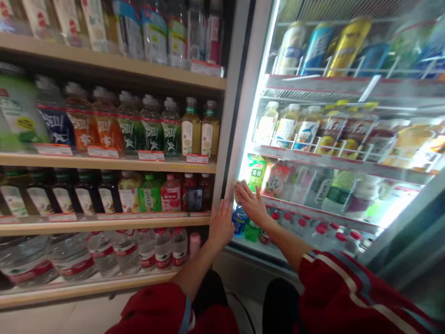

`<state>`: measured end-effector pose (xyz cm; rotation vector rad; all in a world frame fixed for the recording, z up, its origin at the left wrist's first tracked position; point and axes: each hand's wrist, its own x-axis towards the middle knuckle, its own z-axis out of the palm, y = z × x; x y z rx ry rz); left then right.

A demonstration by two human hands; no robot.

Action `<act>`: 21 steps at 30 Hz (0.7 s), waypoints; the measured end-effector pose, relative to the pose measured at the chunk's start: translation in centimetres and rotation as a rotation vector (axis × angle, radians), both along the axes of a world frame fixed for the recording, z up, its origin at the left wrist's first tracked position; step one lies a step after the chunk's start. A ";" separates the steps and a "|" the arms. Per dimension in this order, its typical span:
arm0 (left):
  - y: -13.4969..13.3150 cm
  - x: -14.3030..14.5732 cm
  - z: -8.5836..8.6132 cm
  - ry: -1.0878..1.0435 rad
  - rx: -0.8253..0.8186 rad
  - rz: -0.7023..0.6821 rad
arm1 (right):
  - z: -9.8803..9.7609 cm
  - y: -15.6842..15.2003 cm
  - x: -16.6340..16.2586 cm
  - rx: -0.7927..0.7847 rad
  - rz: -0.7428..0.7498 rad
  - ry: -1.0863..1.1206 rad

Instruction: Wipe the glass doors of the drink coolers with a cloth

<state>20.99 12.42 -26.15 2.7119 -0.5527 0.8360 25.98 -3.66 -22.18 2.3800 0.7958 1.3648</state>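
My left hand [221, 223] lies flat and open against the grey frame [227, 153] between the wooden shelves and the lit cooler. My right hand [249, 200] reaches across to the cooler's left edge with its fingers stretched out, holding nothing. Its fingertips touch the frame beside a green bottle [256, 172] on a cooler shelf. Just below the hands stand a blue bottle [239, 220] and a green bottle [251, 230]. Both of my sleeves are dark red with stripes.
Wooden shelves [104, 163] on the left hold rows of drink bottles, with water bottles [104, 253] on the lowest one. The cooler's wire shelves [327, 160] carry cans and bottles. The open glass door [410, 241] stands at the right.
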 end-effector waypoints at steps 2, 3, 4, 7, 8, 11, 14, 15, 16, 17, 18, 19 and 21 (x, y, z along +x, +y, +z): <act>-0.8 -0.1 -0.1 -0.023 0.022 -0.013 | -0.8 -0.8 -0.8 -0.048 0.019 0.003; -1.2 -0.2 -0.2 -0.035 0.037 -0.019 | -1.3 -1.2 -1.1 -0.069 0.027 0.003; -1.5 -0.2 -0.3 -0.047 0.052 -0.024 | -1.6 -1.7 -1.4 -0.081 0.033 0.003; -2.4 -0.3 -0.2 -0.080 0.082 -0.039 | -1.5 -3.0 -1.6 -0.023 0.017 0.004; -2.7 -0.3 -0.1 -0.089 0.083 -0.041 | -1.3 -3.4 -1.6 0.020 0.005 0.001; -3.8 -0.4 0.7 -0.112 0.079 -0.059 | -0.9 -4.5 -1.6 0.128 -0.030 -0.014; -5.1 -0.6 1.5 -0.140 0.088 -0.096 | -1.6 -5.6 -2.4 0.095 -0.030 0.001; -5.4 -0.6 1.7 -0.145 0.094 -0.105 | -1.9 -6.1 -2.7 0.070 -0.026 0.009; -5.8 -0.7 1.8 -0.146 0.099 -0.110 | -2.0 -6.5 -3.0 0.054 -0.026 0.014; -6.1 -0.7 1.8 -0.145 0.104 -0.112 | -1.9 -7.0 -3.3 0.055 -0.033 0.012; -6.4 -0.7 1.8 -0.142 0.108 -0.110 | -1.6 -7.5 -3.5 0.075 -0.048 0.007; -6.7 -0.7 1.8 -0.137 0.111 -0.106 | -1.2 -7.9 -3.7 0.105 -0.069 0.001; -7.1 -0.8 1.7 -0.126 0.118 -0.099 | -0.4 -8.8 -4.0 0.166 -0.110 -0.005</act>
